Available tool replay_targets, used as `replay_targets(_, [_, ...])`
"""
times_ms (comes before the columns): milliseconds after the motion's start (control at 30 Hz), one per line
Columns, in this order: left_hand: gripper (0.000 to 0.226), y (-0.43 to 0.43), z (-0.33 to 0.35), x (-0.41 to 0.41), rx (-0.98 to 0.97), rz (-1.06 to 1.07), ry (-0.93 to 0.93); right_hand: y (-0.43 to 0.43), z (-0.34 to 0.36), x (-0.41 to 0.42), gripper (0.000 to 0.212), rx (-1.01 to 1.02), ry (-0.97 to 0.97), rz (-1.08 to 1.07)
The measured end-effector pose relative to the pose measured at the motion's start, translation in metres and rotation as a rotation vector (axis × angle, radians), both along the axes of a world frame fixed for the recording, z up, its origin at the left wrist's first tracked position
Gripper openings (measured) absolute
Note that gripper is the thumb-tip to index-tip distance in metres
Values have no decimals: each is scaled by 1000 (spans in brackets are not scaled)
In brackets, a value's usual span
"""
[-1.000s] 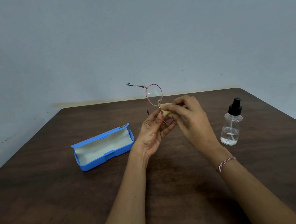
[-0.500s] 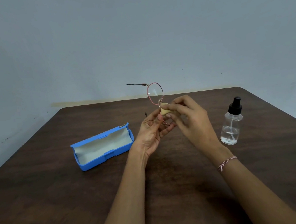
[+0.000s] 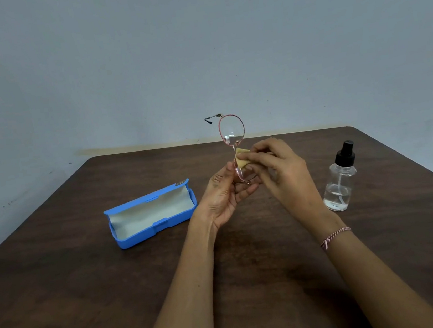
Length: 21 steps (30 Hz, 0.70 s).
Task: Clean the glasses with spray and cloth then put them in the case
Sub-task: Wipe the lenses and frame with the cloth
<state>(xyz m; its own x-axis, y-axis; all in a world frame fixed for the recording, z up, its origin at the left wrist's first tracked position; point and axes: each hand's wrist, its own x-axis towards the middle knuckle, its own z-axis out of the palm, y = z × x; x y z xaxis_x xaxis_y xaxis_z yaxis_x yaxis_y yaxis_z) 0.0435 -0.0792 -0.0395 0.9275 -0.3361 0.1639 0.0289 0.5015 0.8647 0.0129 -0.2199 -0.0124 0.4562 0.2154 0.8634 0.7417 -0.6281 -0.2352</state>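
The fingers of my right hand pinch the cloth over the lower lens. My left hand grips the glasses by that lower rim. They stand on end, long axis upright, in the air just right of the open case. My left hand is nearer the case.
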Motion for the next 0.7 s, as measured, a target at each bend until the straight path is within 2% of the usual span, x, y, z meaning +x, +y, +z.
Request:
replay_targets(167, [37,2,-4,5,-30,10,-2,1,-1,0,30,-34,44,16])
replay_targets(333, [29,4,-4,6,-64,48,3,-4,1,3,23,-153,73,92])
replay_targets(533, [40,3,-5,6,-76,6,-36,-2,2,1,23,-147,4,37])
replay_targets(700, [65,2,-7,10,-120,29,-3,-6,1,7,21,-196,54,73])
